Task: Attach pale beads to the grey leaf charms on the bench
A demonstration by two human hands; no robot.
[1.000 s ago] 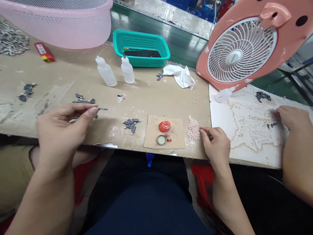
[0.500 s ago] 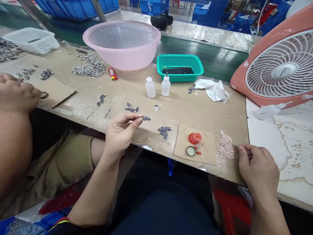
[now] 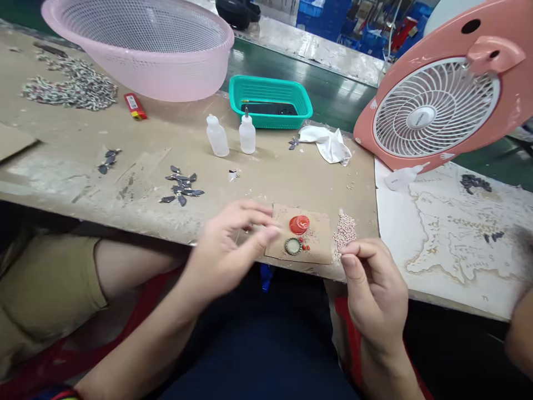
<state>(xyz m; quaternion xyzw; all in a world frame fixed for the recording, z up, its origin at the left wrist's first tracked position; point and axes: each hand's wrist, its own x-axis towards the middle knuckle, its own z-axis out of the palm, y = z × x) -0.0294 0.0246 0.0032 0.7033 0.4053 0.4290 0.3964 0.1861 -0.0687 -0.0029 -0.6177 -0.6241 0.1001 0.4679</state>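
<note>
My left hand (image 3: pixel 233 244) hovers over the table's front edge, just left of a small cardboard square (image 3: pixel 320 253); it is smeared by motion and I cannot see whether it holds anything. On the cardboard lie a red cap (image 3: pixel 299 224), a round metal bezel (image 3: pixel 293 246) and a few red beads (image 3: pixel 307 246). My right hand (image 3: pixel 375 289) is off the table edge, thumb and forefinger pinched together on something too small to make out, just below a pile of pale beads (image 3: pixel 345 230).
Dark leaf-shaped pieces (image 3: pixel 181 189) lie left of centre. Two squeeze bottles (image 3: pixel 217 136), a teal basket (image 3: pixel 270 100), a white cloth (image 3: pixel 327 143), a pink colander (image 3: pixel 141 44) and a pink fan (image 3: pixel 437 105) stand behind. A white board (image 3: pixel 449 244) lies right. Another person's blurred hand (image 3: pixel 520 333) shows at the right edge.
My left hand, which held a dark leaf piece up, has swung right to the cardboard square. My right hand has lifted off the table edge into a pinch. The camera turned right.
</note>
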